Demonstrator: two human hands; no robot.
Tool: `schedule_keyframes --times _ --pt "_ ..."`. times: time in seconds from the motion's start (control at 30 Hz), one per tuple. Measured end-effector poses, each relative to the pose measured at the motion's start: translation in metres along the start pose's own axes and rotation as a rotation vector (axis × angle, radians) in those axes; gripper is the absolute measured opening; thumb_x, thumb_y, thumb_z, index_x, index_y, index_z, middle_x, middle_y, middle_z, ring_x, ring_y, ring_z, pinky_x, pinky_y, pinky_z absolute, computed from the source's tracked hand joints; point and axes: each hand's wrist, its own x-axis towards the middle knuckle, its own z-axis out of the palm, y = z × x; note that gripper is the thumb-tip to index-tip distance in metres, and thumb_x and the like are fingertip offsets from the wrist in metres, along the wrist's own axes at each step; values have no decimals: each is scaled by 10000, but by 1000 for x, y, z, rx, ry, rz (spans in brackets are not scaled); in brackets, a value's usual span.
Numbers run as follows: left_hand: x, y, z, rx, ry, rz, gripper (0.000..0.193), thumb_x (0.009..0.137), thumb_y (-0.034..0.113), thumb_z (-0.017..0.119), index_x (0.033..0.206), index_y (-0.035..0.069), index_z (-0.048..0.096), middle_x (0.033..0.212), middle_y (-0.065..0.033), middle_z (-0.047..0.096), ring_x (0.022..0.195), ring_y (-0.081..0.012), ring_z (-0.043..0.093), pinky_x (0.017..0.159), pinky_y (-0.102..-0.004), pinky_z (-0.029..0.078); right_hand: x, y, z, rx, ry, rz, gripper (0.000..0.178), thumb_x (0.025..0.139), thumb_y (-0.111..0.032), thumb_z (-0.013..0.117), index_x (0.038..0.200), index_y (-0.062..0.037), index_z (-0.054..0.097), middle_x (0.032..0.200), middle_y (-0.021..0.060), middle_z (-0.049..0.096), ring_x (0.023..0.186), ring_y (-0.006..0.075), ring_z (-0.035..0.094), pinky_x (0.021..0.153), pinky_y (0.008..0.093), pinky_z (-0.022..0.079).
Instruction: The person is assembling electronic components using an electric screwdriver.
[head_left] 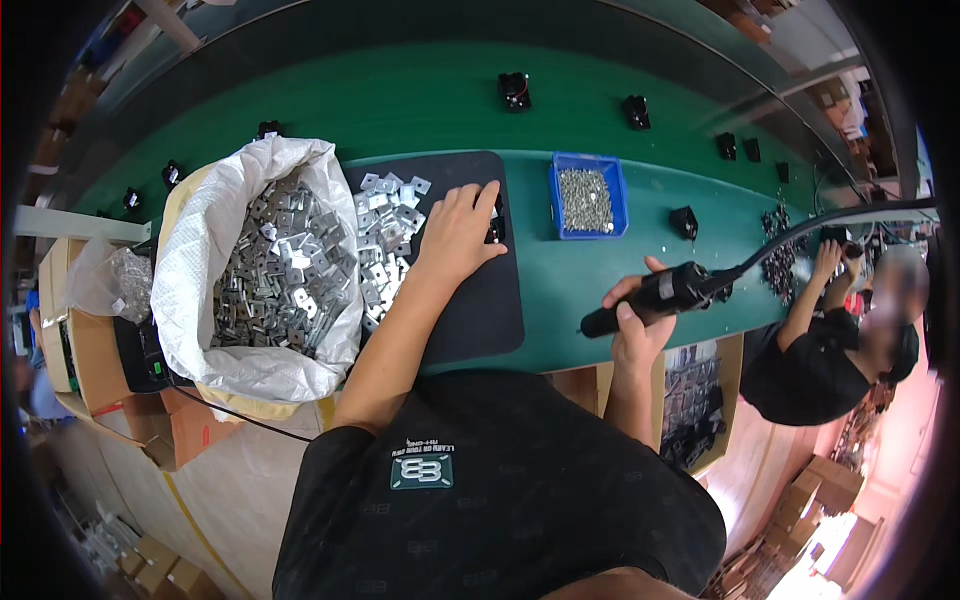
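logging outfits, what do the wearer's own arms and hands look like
The left hand and right hand are bare, without gloves or wristbands in view. The visible forearms are uncovered. The black T-shirt has a short left sleeve and a green rectangular chest patch with pale markings.

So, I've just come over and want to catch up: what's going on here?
The right hand holds a corded black tool, apparently an electric screwdriver, over the green surface, its tip pointing left. The left hand is at a small dark part on the black mat; its exact hold is hidden. Loose metal brackets lie left of that hand, beside an open white bag of more.
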Motion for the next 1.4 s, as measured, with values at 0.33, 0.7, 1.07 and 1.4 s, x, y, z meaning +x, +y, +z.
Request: schedule_keyframes --times 0.33,0.7,1.07,1.4 --pt "113 -48 -29 195 188 -121 784 608 217 826 1294 85 471 1139 -168 551 1043 -356 551 862 -426 498 42 48 -19 100 -11 -111 539 730 -8 713 1203 2 454 746 79 578 651 146 556 643 296 479" --pt "178 -58 -33 475 -1 -28 1089 579 499 819 1461 149 286 1424 -233 373 1339 -355 330 1038 -553 277 39 41 -20 137 -98 -25 573 678 114 671 1193 -13 453 746 67 589 744 194 618 700 346 507" --pt "175 -47 6 336 153 218 657 666 256 754 1231 36 501 1091 -132 587 1039 -295 576 905 -423 398 43 47 -23 140 -214 -101 619 685 71 684 1241 -11 426 771 75 595 739 231 629 723 373 527" --pt "-7 17 -42 72 -215 -16 836 623 137 809 1368 128 430 1201 -152 497 1096 -320 499 934 -422 379 79 19 -15 388 -259 -246 584 790 -70 671 1288 -55 367 688 33 512 566 155 498 557 315 424"
